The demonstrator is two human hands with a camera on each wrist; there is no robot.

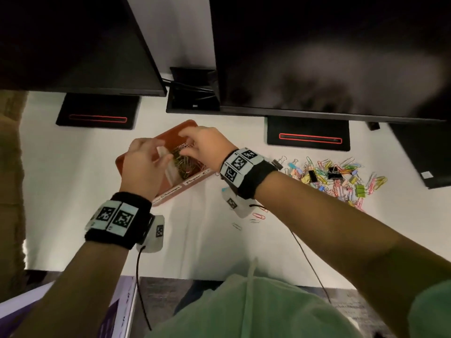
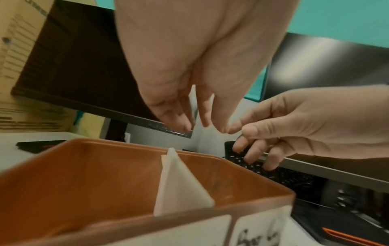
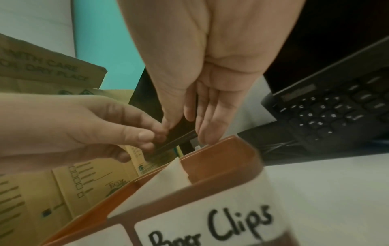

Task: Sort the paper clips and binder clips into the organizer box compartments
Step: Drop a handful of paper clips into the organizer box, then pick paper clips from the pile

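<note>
Orange box [image 1: 127, 159] sits on the white desk [image 1: 73, 179], white divider [image 2: 179, 181] splitting it, paper clips [image 1: 185, 164] heaped in the compartment labelled "Paper Clips" [image 3: 210, 228]. Both hands hover over the box: left hand [image 1: 144, 164] fingers loosely curled, right hand [image 1: 207, 145] fingertips pinched together, but whether either holds a clip I can't tell. Right of the box lies a mixed pile [image 1: 341, 179] of coloured paper and binder clips; monitors [image 1: 329, 57] stand behind the box.

Both hands [image 1: 170, 154] over organizer box [image 1: 127, 164], perhaps touching.
</note>
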